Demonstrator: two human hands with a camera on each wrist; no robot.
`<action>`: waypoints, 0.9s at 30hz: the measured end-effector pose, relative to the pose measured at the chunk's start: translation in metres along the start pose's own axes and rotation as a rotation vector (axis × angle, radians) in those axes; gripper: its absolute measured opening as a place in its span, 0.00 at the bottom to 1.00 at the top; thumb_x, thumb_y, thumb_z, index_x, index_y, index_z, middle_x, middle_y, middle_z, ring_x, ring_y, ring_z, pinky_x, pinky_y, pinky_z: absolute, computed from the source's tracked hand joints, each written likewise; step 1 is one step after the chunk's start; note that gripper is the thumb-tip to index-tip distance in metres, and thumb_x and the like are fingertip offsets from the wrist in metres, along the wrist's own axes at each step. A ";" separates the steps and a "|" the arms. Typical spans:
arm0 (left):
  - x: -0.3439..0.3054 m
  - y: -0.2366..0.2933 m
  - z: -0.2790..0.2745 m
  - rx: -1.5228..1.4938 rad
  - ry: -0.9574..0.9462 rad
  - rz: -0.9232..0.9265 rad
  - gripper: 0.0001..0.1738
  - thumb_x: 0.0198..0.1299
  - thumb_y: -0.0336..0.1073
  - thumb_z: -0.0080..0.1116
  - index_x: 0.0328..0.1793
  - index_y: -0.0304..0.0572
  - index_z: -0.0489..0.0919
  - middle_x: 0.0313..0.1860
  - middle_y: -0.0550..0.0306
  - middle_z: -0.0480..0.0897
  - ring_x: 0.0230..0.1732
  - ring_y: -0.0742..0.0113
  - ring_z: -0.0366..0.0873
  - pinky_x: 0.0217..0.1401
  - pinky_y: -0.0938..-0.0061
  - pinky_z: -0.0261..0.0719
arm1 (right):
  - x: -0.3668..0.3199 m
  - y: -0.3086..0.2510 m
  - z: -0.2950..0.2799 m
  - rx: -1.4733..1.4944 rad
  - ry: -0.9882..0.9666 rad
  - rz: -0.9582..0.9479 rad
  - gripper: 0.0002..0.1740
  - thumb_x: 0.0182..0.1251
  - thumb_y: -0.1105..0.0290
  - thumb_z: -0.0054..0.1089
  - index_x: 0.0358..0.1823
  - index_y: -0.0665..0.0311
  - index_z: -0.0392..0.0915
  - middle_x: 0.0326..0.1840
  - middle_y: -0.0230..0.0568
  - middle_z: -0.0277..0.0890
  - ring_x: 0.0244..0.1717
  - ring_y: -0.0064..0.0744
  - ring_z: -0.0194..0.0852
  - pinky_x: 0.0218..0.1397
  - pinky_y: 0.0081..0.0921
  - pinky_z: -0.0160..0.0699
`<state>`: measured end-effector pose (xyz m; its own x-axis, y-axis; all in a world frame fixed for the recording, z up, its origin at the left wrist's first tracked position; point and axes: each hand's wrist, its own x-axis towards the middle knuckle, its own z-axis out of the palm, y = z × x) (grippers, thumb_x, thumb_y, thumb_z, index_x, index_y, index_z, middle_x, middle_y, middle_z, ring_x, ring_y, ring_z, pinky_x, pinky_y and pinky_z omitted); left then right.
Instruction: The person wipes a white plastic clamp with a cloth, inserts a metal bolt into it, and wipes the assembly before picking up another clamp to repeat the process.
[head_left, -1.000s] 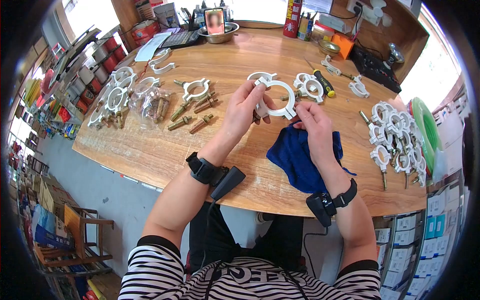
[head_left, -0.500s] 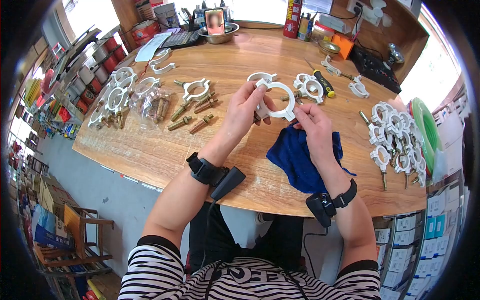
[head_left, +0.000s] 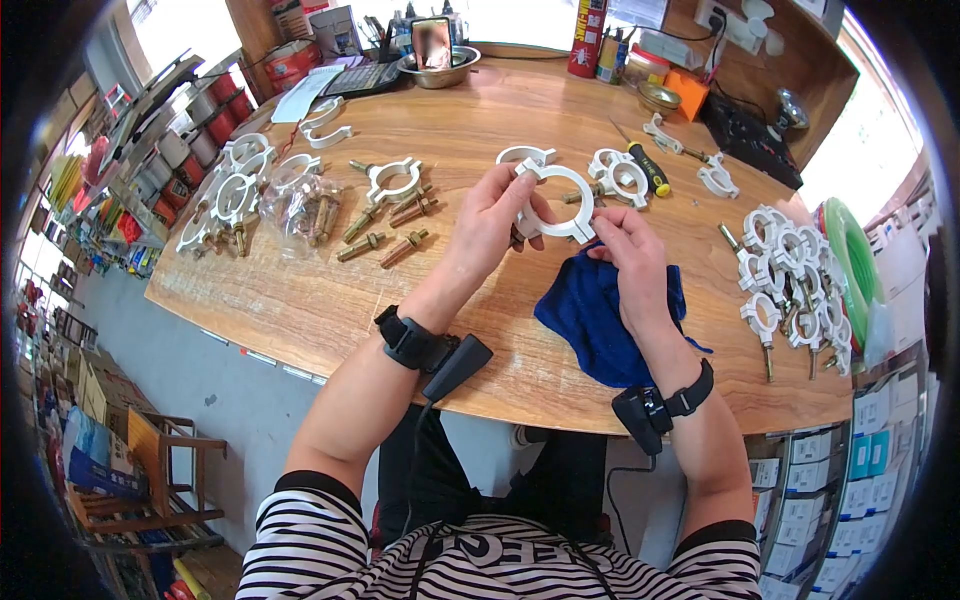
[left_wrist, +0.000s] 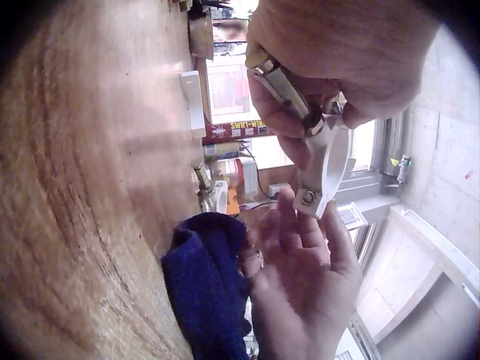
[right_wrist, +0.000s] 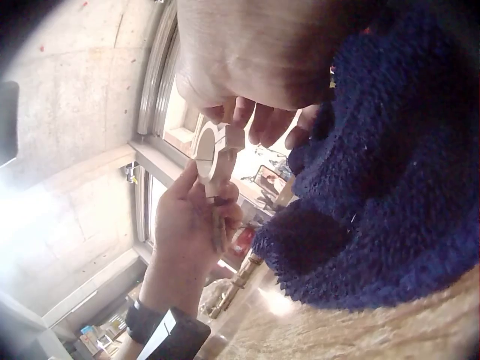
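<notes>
1. Since the earlier frame, the white ring clamp [head_left: 587, 205] has eased a touch right and down near the centre, the left hand [head_left: 487, 222] with it; a slight head shift may account for part of this. The picture on the phone [head_left: 433, 48], top centre, has changed too.
2. So small a shift suggests fine work at one spot, the clamp's lower-right lug; the ring is raised above the table [head_left: 300, 300].
3. The left grip is clamped on the ring's left side, thumb on top; the left wrist view shows a brass-coloured bolt [left_wrist: 281, 86] within those fingers.
4. The right hand [head_left: 637, 258] has thumb and fingertips together at that lug, seemingly in a pinch; any small part between them is hidden.
5. Below the right hand lies a blue cloth [head_left: 590, 325], crumpled.
6. Left of centre are loose bolts [head_left: 405, 248] and a clear plastic bag [head_left: 290, 215]; at right, a pile of clamps [head_left: 790, 240] beside a green hose coil [head_left: 852, 250]. A screwdriver [head_left: 650, 168] lies upper right of centre.
7. In the room, a wooden chair [head_left: 150, 440] stands lower left on the grey floor [head_left: 270, 430].
</notes>
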<state>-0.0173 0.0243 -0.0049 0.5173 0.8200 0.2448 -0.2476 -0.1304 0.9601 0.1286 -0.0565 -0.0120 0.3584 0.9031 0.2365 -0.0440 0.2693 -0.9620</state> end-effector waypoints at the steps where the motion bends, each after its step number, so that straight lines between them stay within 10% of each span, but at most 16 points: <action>1: 0.000 0.000 0.000 0.012 -0.002 0.003 0.17 0.63 0.45 0.39 0.45 0.38 0.69 0.25 0.55 0.77 0.19 0.73 0.73 0.16 0.85 0.62 | 0.001 0.001 -0.002 -0.026 -0.021 -0.006 0.08 0.61 0.68 0.52 0.35 0.66 0.72 0.28 0.30 0.72 0.28 0.15 0.66 0.31 0.13 0.63; 27: -0.001 0.001 0.000 0.018 0.001 0.001 0.17 0.64 0.45 0.39 0.44 0.39 0.69 0.25 0.55 0.77 0.19 0.73 0.73 0.17 0.85 0.63 | 0.000 0.001 -0.001 -0.055 -0.033 -0.009 0.09 0.62 0.66 0.50 0.35 0.65 0.72 0.30 0.30 0.73 0.31 0.15 0.67 0.33 0.14 0.64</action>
<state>-0.0178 0.0237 -0.0043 0.5161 0.8206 0.2454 -0.2328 -0.1413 0.9622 0.1297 -0.0565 -0.0129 0.3272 0.9116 0.2490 0.0109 0.2599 -0.9656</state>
